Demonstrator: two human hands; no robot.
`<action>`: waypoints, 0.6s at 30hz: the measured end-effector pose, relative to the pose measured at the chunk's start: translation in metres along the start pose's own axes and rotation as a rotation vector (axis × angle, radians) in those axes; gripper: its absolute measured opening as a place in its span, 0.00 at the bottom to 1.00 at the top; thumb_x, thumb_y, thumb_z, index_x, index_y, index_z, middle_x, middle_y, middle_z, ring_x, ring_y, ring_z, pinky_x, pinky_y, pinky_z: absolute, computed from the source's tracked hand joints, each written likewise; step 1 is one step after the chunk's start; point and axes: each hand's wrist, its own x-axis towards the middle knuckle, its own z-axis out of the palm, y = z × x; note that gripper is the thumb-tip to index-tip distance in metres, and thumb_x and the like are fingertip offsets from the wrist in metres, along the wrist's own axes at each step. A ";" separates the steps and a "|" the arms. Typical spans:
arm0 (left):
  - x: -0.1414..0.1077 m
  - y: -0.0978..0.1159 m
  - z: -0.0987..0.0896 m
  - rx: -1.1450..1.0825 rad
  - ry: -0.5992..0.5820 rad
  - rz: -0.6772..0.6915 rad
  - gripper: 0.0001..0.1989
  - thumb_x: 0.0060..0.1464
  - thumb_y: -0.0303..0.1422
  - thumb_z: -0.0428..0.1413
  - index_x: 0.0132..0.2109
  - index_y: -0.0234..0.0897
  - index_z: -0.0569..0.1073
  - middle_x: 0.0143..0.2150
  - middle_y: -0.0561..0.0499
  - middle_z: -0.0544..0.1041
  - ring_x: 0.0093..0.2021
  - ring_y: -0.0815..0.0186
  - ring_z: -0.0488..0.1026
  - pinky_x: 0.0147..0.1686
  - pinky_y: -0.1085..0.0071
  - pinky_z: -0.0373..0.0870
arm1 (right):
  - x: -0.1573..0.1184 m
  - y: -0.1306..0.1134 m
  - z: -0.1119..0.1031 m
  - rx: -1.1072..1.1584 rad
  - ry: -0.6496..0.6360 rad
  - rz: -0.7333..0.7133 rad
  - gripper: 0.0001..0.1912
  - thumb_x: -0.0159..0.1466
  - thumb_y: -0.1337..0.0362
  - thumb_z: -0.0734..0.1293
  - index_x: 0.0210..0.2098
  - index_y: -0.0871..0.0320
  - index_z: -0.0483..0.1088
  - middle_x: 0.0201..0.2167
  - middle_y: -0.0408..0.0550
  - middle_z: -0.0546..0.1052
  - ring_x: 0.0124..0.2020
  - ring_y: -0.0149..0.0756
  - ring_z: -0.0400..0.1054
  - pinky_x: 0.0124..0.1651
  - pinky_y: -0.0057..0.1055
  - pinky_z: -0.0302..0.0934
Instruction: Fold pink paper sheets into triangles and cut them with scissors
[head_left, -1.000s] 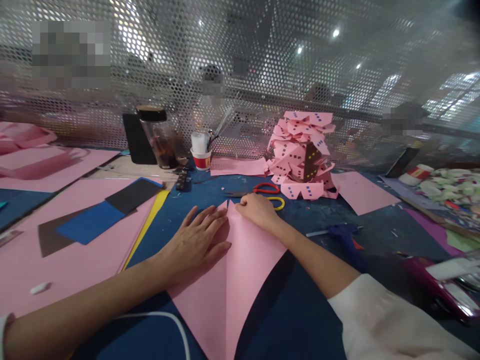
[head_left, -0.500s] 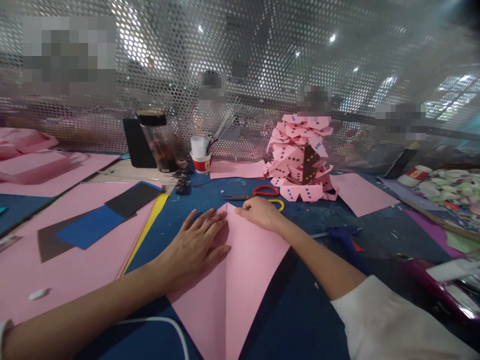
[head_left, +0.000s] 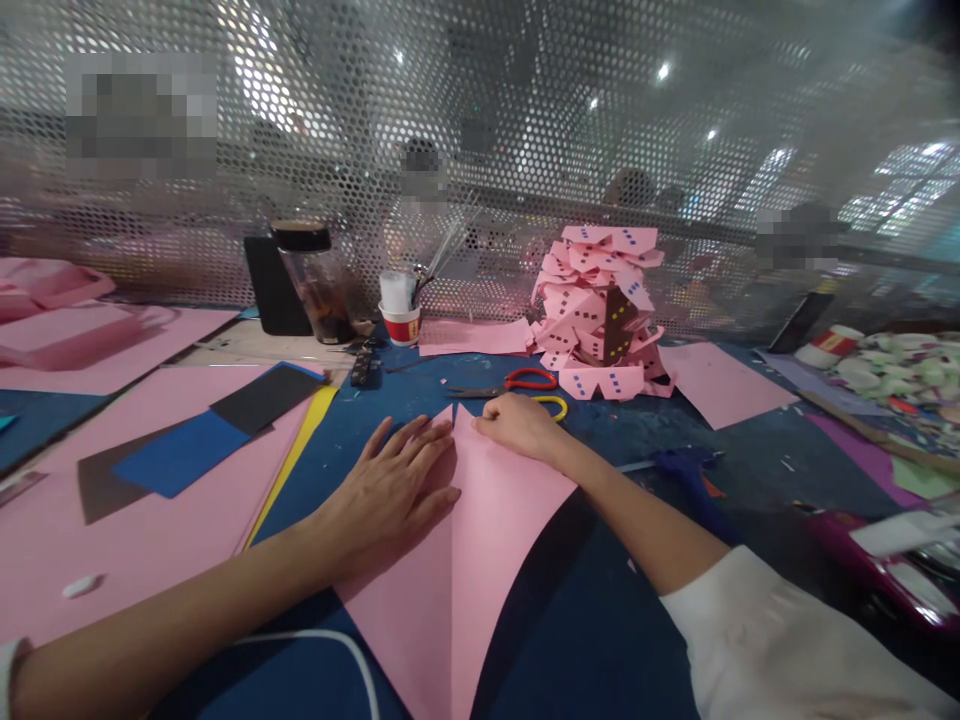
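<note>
A pink paper sheet (head_left: 480, 540) with a long crease down its middle lies on the blue table in front of me. My left hand (head_left: 390, 490) rests flat on its left half, fingers spread. My right hand (head_left: 517, 425) has its fingers closed on the sheet's right part near the top, where a narrow gap shows between the two halves. The sheet's right edge curves up off the table. Just beyond my right hand lie scissors (head_left: 531, 379) with red and yellow handles.
Behind stand a pile of folded pink pieces (head_left: 600, 310), a paper cup (head_left: 401, 325) and a jar (head_left: 322, 290). Blue (head_left: 180, 455) and black cards lie left on pink sheets. At right are a blue glue gun (head_left: 686, 470) and a magenta object (head_left: 870, 560). A white cable (head_left: 337, 637) lies near.
The right half of the sheet has shifted slightly and its right edge bows more. A narrow gap has appeared at the top between the halves. My left hand has hardly moved.
</note>
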 end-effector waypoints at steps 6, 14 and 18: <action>-0.001 0.000 -0.002 0.013 0.012 0.012 0.30 0.68 0.50 0.46 0.70 0.42 0.60 0.73 0.46 0.61 0.74 0.51 0.53 0.71 0.45 0.42 | -0.002 0.002 -0.001 0.034 -0.012 0.006 0.18 0.63 0.52 0.64 0.22 0.55 0.68 0.23 0.43 0.74 0.27 0.32 0.66 0.28 0.30 0.46; -0.004 0.005 -0.009 0.026 0.034 0.068 0.27 0.67 0.45 0.49 0.67 0.39 0.64 0.68 0.45 0.70 0.69 0.51 0.61 0.71 0.45 0.43 | -0.001 0.007 -0.006 0.086 -0.049 -0.019 0.20 0.64 0.50 0.64 0.23 0.56 0.67 0.23 0.41 0.72 0.26 0.30 0.64 0.27 0.29 0.47; -0.004 0.006 -0.007 0.034 0.017 0.068 0.27 0.67 0.46 0.49 0.67 0.38 0.65 0.68 0.44 0.70 0.69 0.50 0.62 0.70 0.44 0.46 | -0.008 0.014 -0.016 0.117 -0.169 -0.044 0.22 0.63 0.47 0.65 0.22 0.56 0.65 0.18 0.39 0.67 0.22 0.29 0.61 0.25 0.29 0.45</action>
